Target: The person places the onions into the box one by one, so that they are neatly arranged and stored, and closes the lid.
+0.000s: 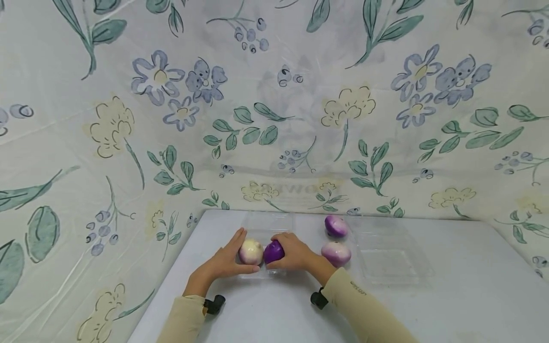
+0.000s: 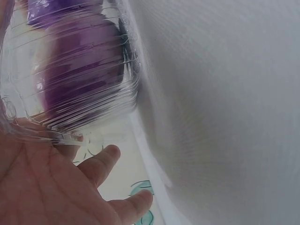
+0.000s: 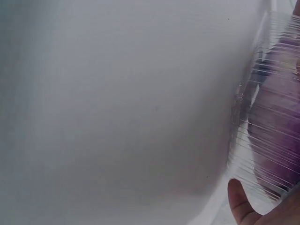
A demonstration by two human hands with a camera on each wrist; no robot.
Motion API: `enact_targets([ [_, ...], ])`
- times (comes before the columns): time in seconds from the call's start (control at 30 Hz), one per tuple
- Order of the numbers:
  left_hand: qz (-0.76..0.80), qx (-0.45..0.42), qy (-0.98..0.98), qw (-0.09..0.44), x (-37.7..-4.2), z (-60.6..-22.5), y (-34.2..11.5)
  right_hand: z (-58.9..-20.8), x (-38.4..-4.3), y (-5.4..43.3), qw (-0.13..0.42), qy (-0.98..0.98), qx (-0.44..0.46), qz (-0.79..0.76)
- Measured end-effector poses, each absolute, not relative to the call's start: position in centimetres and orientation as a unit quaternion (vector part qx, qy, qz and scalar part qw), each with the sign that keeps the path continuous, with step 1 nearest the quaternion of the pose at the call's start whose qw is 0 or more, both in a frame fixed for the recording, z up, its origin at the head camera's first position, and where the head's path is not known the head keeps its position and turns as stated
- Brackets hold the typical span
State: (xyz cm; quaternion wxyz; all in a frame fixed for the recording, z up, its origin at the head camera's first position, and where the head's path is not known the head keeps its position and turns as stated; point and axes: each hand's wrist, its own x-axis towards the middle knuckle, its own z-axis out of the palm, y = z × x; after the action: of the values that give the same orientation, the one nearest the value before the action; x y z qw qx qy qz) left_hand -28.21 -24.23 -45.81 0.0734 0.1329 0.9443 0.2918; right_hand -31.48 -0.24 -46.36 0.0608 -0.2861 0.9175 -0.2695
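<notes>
In the head view, my left hand (image 1: 223,261) holds a pale onion (image 1: 251,251) between its thumb and fingers. Close beside it, my right hand (image 1: 296,252) grips a deep purple onion (image 1: 274,251) from the right. Both onions sit in a clear plastic container (image 1: 279,273) with ribbed walls. The left wrist view shows my left palm against the container's ribbed wall (image 2: 89,110), two fingers stretched out beyond it. An onion (image 3: 274,126) shows behind the wall in the right wrist view, with one digit of my right hand (image 3: 269,218) below.
Two purple-and-white onions, a far one (image 1: 336,226) and a nearer one (image 1: 336,253), lie right of my right hand. Beyond them rests a second clear container (image 1: 392,264). Everything is on a white table (image 1: 463,295), with a flower-patterned sheet (image 1: 300,109) hanging behind it.
</notes>
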Motion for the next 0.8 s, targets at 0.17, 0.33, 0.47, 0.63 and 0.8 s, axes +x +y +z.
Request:
enact_targets([
  [0.17, 0.293, 0.133, 0.944, 0.072, -28.19, -45.84, -24.3, -46.13, -31.28, -0.23, 0.064, 0.914, -0.286, -0.281],
  [0.33, 0.294, 0.136, 0.943, 0.074, -28.09, -45.76, -24.26, -46.38, -31.29, -0.16, 0.056, 0.909, -0.3, -0.283],
  [0.47, 0.293, 0.136, 0.943, 0.074, -28.04, -45.72, -24.22, -46.53, -31.29, -0.16, 0.052, 0.909, -0.303, -0.282],
  [0.63, 0.292, 0.137, 0.944, 0.074, -28.12, -45.74, -24.18, -46.74, -31.43, -0.14, 0.047, 0.91, -0.301, -0.282],
  [0.8, 0.298, 0.138, 0.942, 0.07, -28.0, -45.55, -24.12, -46.92, -31.51, -0.18, 0.042, 0.91, -0.302, -0.281],
])
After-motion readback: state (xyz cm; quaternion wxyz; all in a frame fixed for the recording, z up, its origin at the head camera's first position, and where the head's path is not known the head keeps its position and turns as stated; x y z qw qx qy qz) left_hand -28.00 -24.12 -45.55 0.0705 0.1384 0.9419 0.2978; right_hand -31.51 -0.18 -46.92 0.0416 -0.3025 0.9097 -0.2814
